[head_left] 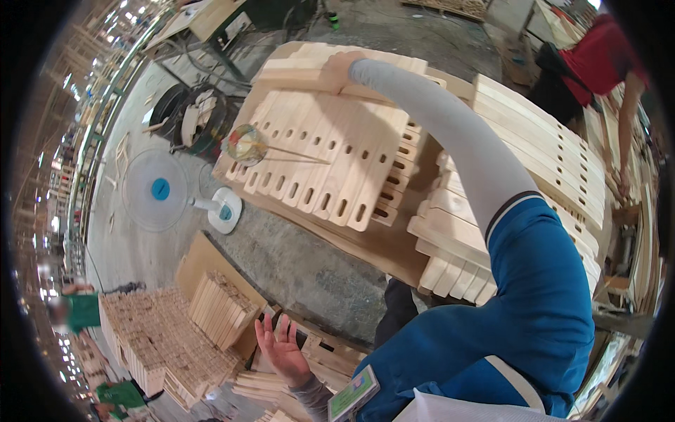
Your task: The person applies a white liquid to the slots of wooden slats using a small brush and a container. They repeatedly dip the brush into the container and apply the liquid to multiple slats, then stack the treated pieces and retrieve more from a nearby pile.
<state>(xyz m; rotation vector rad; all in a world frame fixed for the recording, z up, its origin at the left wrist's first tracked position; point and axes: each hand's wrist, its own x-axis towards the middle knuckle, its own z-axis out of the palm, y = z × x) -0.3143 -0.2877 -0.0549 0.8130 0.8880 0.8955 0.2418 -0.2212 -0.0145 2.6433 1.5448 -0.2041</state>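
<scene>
My right hand [340, 71] reaches across to the far side of a stack of pale wooden slats [309, 158]. Its fingers are closed over a wooden board [294, 76] lying crosswise on that stack; their tips are partly hidden. The slats have rounded ends with oval slots and lie side by side in layers. A see-through tape roll or jar-like round thing [246, 145] stands on their left part, a thin stick beside it. Low in the view, my left hand [284, 349] is held palm up with fingers spread, holding nothing, near wooden pieces.
More slotted boards [534, 133] are stacked on the right. A pedestal fan [155, 190] and a black bin of offcuts [193, 119] stand left. A large pile of wood strips [155, 330] is lower left. A person in red [601, 56] works at the upper right.
</scene>
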